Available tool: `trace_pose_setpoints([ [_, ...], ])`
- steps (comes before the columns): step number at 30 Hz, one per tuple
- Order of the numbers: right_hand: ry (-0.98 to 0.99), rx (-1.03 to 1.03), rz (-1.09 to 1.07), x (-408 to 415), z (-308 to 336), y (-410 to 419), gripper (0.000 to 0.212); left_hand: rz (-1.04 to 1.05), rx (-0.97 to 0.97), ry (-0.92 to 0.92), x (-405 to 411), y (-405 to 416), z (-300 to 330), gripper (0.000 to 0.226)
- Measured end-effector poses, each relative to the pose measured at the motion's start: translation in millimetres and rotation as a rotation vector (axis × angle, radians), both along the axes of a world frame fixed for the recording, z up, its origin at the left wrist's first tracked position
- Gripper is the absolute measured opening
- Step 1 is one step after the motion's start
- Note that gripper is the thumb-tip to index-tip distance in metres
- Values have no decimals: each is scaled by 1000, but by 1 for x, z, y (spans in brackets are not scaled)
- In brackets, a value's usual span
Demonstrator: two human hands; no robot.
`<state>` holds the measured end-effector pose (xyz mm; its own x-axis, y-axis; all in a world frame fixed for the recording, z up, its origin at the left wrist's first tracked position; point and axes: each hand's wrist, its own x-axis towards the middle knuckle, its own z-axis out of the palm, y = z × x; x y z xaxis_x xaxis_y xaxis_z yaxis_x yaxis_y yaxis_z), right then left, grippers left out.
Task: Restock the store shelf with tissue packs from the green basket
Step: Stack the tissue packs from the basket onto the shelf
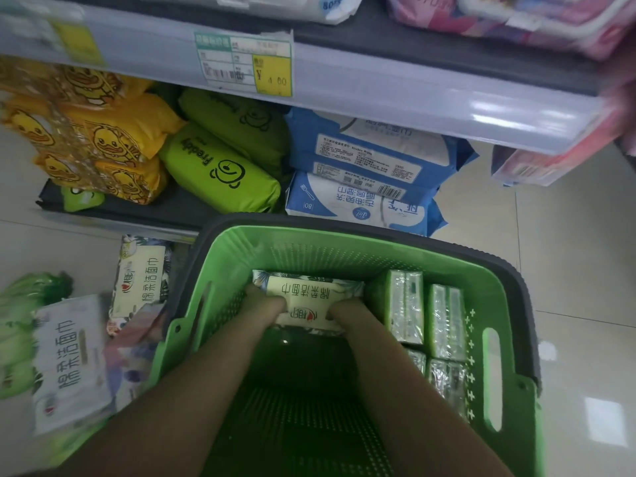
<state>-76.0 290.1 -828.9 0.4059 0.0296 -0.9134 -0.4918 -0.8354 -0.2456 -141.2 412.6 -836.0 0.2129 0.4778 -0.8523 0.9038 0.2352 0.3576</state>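
While both arms reach into the green basket [347,242], two hands grip one tissue pack [308,297].
Left hand [263,302] and right hand [347,313] curl round its near corners at the basket's far end, beside green wrapped packs [406,306].

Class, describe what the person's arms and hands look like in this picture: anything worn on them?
Both forearms are bare up to the frame edge, with no sleeves showing. The left hand and right hand wear no gloves; no watch or bracelet shows. Rings cannot be judged.
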Motion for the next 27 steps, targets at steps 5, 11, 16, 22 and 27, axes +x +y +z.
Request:
trace_pose_setpoints([
  [5, -67, 12, -49, -3, 31, -7, 44, -40, 5, -93, -7, -2, 38, 64],
  [11, -200, 55, -84, -12, 83, -12, 52, -80, 41, -144, -17, -4, 100, 71],
  [16, -276, 91, -94, -28, 132, -22, 41, -117, 120, -221, -32, -9, 152, 75],
  [22, -393, 176, -103, -54, 197, -37, 48, -135, 188, -323, -57, -17, 213, 73],
  [27, -536, 262, -131, -74, 258, -49, 50, -87, 188, -432, -82, -25, 263, 76],
])
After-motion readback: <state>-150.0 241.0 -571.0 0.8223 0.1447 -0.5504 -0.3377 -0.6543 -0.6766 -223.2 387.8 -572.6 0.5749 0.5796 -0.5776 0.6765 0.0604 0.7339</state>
